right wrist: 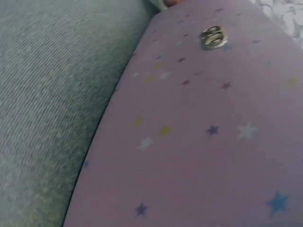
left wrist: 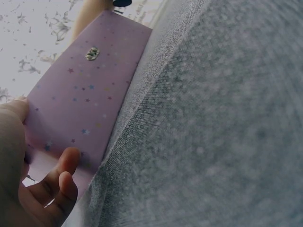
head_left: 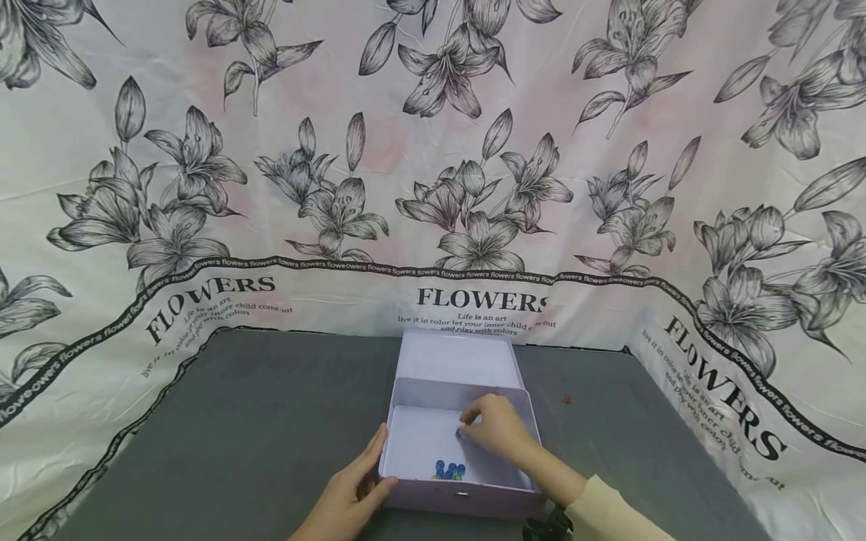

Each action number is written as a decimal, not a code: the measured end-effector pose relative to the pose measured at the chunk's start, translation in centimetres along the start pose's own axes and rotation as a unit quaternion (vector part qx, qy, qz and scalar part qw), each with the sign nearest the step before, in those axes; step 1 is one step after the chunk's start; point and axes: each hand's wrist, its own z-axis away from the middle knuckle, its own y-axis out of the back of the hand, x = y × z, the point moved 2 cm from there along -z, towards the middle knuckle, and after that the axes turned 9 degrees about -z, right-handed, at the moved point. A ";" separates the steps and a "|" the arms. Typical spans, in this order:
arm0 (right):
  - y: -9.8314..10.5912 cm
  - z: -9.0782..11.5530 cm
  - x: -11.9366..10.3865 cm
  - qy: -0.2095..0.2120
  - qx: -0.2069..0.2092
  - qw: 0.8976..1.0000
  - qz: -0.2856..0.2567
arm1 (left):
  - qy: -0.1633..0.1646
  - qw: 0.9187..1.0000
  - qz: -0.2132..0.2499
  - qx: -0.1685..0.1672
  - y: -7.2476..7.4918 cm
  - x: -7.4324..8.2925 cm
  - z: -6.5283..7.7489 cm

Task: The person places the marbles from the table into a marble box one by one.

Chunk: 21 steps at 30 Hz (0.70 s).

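A lilac box (head_left: 460, 492) with coloured stars and a metal clasp (left wrist: 92, 53) stands on the grey table, its lid (head_left: 456, 357) folded back. Blue marbles (head_left: 450, 471) lie in a cluster by the inner front wall, with yellow-green bits among them. My left hand (head_left: 348, 488) grips the box's front left corner, thumb at the front, fingers along the side. Inside the box, toward the right, my right hand (head_left: 497, 428) pinches a small dark marble (head_left: 458, 433), mostly covered by the fingertips. In the right wrist view the box front hides that hand.
A small reddish-brown thing (head_left: 567, 399) lies on the grey cloth (head_left: 271, 428) right of the box. Behind the table hangs a white curtain (head_left: 473, 188) printed with flowers. A dark band (head_left: 548, 524) sits at the right wrist, close to the box's front right corner.
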 end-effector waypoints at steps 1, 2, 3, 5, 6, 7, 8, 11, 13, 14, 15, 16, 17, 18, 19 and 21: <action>0.1 0.0 0.0 0.005 0.007 1.000 -0.002 | 0.001 1.000 -0.003 0.001 0.0 0.0 0.0; 0.1 0.0 0.1 0.007 0.014 1.000 -0.006 | 0.000 1.000 -0.007 0.003 0.0 -0.1 0.0; 0.1 0.1 0.1 0.009 0.023 1.000 -0.008 | 0.001 1.000 -0.010 0.005 -0.1 -0.1 0.1; 0.3 0.2 0.1 0.010 0.043 0.999 -0.020 | 0.002 1.000 -0.016 0.005 -0.1 -0.1 0.1; 0.5 0.2 0.1 0.011 0.054 0.998 -0.030 | 0.002 1.000 -0.016 0.006 -0.1 -0.1 0.1; 0.7 0.3 0.1 0.012 0.069 0.997 -0.039 | 0.003 1.000 -0.018 0.007 -0.1 -0.1 0.1; 0.9 0.3 0.1 0.007 0.082 0.995 -0.051 | 0.003 1.000 -0.019 0.007 -0.1 -0.1 0.1; 1.8 0.5 -0.1 0.004 0.118 0.989 -0.091 | 0.004 1.000 -0.016 0.007 -0.1 -0.1 0.0; 2.5 0.7 0.1 -0.004 0.138 0.984 -0.110 | 0.003 1.000 -0.016 0.007 -0.1 -0.2 0.0; 2.8 0.8 0.2 -0.012 0.146 0.982 -0.122 | 0.002 1.000 -0.014 0.007 -0.1 -0.2 0.0; 3.1 0.9 0.3 -0.020 0.154 0.979 -0.134 | 0.001 1.000 -0.012 0.007 -0.1 -0.2 0.0; 3.4 1.0 0.6 -0.028 0.161 0.976 -0.146 | 0.001 1.000 -0.010 0.008 -0.1 -0.2 0.0; 3.6 1.2 0.8 -0.035 0.168 0.972 -0.160 | -0.001 1.000 -0.009 0.007 -0.1 -0.3 0.0; 3.9 1.4 1.1 -0.042 0.175 0.968 -0.176 | -0.002 1.000 -0.007 0.007 -0.1 -0.3 0.0; 4.2 1.5 1.4 -0.045 0.182 0.964 -0.189 | -0.003 1.000 -0.005 0.007 -0.1 -0.3 0.0; 4.7 1.9 2.1 -0.047 0.200 0.956 -0.208 | -0.003 1.000 0.000 0.006 -0.1 -0.3 0.0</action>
